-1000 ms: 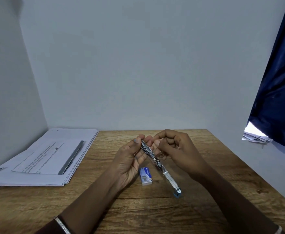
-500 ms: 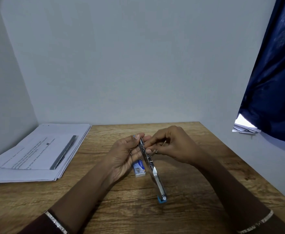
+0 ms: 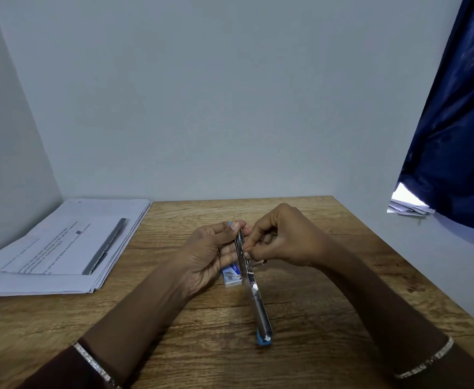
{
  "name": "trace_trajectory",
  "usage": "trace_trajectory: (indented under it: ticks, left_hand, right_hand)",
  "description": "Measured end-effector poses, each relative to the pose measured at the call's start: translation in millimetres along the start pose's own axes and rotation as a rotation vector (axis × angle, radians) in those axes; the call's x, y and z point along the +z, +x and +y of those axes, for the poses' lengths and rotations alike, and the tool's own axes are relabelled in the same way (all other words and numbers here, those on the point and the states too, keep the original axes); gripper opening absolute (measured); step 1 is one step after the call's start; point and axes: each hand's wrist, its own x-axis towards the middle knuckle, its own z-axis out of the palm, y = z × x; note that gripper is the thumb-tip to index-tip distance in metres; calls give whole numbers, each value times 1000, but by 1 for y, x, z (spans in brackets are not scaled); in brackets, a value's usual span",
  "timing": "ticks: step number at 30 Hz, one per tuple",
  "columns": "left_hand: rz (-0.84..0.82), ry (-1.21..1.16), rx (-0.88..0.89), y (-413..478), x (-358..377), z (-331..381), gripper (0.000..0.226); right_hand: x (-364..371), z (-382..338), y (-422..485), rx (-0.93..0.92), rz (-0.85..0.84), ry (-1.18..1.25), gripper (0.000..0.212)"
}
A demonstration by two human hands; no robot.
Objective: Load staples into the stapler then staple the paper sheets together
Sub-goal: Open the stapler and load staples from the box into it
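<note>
A metal stapler (image 3: 254, 293) with blue ends is swung fully open into one long line above the wooden table (image 3: 314, 318). My left hand (image 3: 207, 256) grips its far half, thumb on top. My right hand (image 3: 283, 237) has its fingertips pinched against the stapler's channel near the hinge; what they hold is too small to tell. A small blue-and-white staple box (image 3: 231, 275) lies on the table just under my left hand. The paper sheets (image 3: 62, 248) sit in a stack at the table's left.
A grey pen (image 3: 105, 247) lies on top of the paper stack. Pale walls close the table at the back and left. A dark blue curtain (image 3: 460, 122) hangs at the right, with some papers (image 3: 408, 207) on a ledge beneath it.
The opened stapler has swung so its near end points more toward me. My right fingertips have moved lower along the channel, toward the hinge. The view has shifted slightly.
</note>
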Motion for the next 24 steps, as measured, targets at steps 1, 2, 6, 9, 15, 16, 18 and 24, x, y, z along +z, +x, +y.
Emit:
trace_trajectory:
  ticks: [1,2,6,9,15,16,18,24]
  left_hand:
    - [8,9,5,0,1,0,27]
    - [17,18,11,0,1,1,27]
    - [45,37,12,-2,1,2,27]
    - [45,33,-8,-4,2,2,21]
    - [35,34,-27,-6,4,4,30]
    - [31,26,-30,-6,3,4,29]
    - [20,13,-41,-6,2,5,28]
    - [0,28,-64,-6,1,5,31]
  right_hand:
    - [1,-1,0,-4,4,-7,16]
    - [2,-2,0,-10,8,-10,18]
    - [6,-3,0,-21,6,-23,19]
    - [4,-4,-1,1,-22,-10,18]
    - [4,-3,-1,12,1,11,9]
    - [5,-3,-1,14,13,12,9]
    - [5,-4,-2,30,27,38,9]
    - [9,-5,-1,71,77,10,7]
